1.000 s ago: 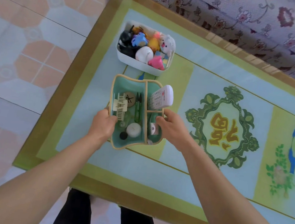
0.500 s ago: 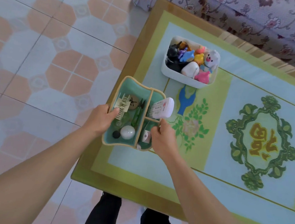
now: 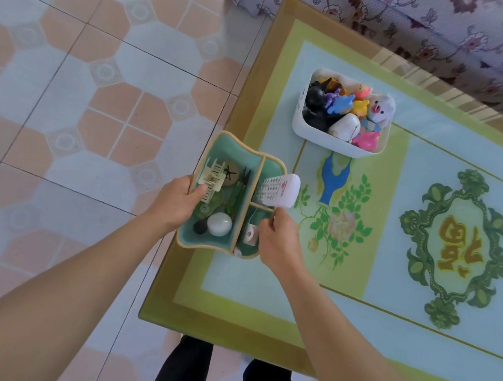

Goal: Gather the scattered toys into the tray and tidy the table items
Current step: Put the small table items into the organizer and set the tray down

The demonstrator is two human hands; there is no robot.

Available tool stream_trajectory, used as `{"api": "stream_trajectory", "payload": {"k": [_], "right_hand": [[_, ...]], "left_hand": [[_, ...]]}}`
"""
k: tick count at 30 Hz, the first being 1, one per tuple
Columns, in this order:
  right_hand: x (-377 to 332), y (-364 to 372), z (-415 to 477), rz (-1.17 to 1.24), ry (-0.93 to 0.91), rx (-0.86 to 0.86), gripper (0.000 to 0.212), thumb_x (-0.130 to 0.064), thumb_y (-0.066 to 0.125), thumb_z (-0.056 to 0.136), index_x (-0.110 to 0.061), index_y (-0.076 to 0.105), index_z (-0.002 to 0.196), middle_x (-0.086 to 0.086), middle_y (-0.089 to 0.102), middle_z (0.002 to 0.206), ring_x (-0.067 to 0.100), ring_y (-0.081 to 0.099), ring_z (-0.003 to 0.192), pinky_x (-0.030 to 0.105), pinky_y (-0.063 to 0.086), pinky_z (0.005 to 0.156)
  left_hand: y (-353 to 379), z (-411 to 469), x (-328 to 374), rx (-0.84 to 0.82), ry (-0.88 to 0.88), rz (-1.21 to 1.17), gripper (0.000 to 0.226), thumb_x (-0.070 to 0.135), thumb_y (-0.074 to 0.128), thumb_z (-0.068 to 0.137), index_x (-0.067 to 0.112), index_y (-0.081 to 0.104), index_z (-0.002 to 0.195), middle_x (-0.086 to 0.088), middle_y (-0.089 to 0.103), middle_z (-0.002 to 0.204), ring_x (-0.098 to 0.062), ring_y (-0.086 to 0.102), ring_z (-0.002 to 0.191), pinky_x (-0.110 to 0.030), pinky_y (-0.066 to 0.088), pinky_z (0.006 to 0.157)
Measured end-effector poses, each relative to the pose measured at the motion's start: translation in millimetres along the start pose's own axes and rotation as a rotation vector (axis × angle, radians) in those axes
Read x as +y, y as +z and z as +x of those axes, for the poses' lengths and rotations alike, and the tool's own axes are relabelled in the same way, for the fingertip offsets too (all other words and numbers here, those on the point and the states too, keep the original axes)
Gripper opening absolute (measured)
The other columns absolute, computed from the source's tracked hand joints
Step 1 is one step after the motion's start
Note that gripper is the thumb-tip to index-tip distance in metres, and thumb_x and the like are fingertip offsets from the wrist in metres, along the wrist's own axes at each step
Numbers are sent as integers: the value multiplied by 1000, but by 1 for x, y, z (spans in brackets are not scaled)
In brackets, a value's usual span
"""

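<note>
A teal organiser box (image 3: 232,150) with a cream rim is lifted over the table's left edge. My left hand (image 3: 176,202) grips its left wall, thumb inside. My right hand (image 3: 277,240) grips its right wall near the divider. Inside lie a cream comb, green scissors, a white round item and a small black one. A white remote control (image 3: 278,190) leans out of the right compartment. Behind, a white tray (image 3: 322,137) on the table holds several toys, among them a pink one, a blue one and a white plush.
The table (image 3: 262,304) has a wooden rim and a green and blue patterned top under glass. A floral-covered sofa (image 3: 419,27) runs along its far side. Tiled floor (image 3: 82,92) lies to the left. My legs show below the near table edge.
Both hands have carried the organiser box leftward, from the middle of the table near the tray to the left edge. The toy tray has stayed in place.
</note>
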State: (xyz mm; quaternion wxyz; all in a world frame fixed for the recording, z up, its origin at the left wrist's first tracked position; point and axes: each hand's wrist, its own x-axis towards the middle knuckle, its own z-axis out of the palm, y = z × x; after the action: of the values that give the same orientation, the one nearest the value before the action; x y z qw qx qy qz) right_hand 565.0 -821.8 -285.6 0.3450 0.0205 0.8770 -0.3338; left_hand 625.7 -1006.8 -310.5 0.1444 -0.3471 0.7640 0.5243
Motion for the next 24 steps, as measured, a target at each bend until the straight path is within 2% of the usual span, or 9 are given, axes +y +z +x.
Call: {"api": "stream_trajectory", "payload": {"k": [3,7,10,13,16,18,20,22,24], "right_hand": [[0,2,-4,-23,-16,16,15,-9,34,90,-17,39,78,-1,51,71,10,43,57,23,31,45],[-2,1,-6,-30,-15,14,9,-10,34,91,-15,42,90,-2,51,71,9,44,57,21,30,44],[-4,-2,-6,-41,-14,-16,16,-13,35,92,-12,46,104,-1,52,72,11,45,57,22,32,45],[-6,-8,-7,-32,-33,-65,29,-16,37,94,-15,43,122,3,52,72,16,46,56,27,37,47],[-7,-19,-8,-45,-49,-93,28,-18,38,96,-15,43,123,3,53,72,17,47,58,28,39,49],[-7,-27,-9,-26,-56,-119,28,-18,38,96,-14,45,123,5,56,76,18,49,62,30,42,51],[-8,-41,-9,0,-39,-145,34,-17,38,97,-16,45,130,6,59,83,20,56,71,30,47,56],[-8,-55,-5,-2,0,-151,41,-15,37,97,-15,41,137,6,61,94,27,64,85,35,52,70],[-9,-71,3,23,46,-118,41,-12,37,97,-10,41,138,8,60,102,33,64,99,40,52,80]], "left_hand": [[-2,-1,1,-28,6,-1,26,29,46,99,13,59,115,-2,61,98,-18,56,85,-22,40,62],[-3,0,4,-42,-11,-11,25,30,48,98,17,57,117,-1,62,101,-21,57,90,-30,42,75],[-4,-1,5,-58,-26,-23,31,34,51,96,17,53,123,-1,62,107,-23,58,95,-31,42,78],[-7,-4,11,-17,-42,11,54,39,53,94,5,40,135,-9,55,127,-27,54,112,-33,39,85],[-12,-8,28,112,-18,145,67,40,50,96,7,25,148,-15,36,151,-31,38,136,-45,34,107],[-14,-12,44,234,93,197,59,33,49,97,5,31,147,-15,37,151,-30,36,137,-44,30,111],[-13,-14,65,297,225,204,48,25,50,97,4,43,141,-14,47,144,-29,42,133,-40,33,107],[-9,-12,86,294,295,202,42,20,53,96,4,51,135,-13,54,137,-29,49,127,-38,38,104],[0,-8,107,251,337,185,39,18,55,95,4,55,132,-13,58,133,-29,55,122,-41,41,104]]}}
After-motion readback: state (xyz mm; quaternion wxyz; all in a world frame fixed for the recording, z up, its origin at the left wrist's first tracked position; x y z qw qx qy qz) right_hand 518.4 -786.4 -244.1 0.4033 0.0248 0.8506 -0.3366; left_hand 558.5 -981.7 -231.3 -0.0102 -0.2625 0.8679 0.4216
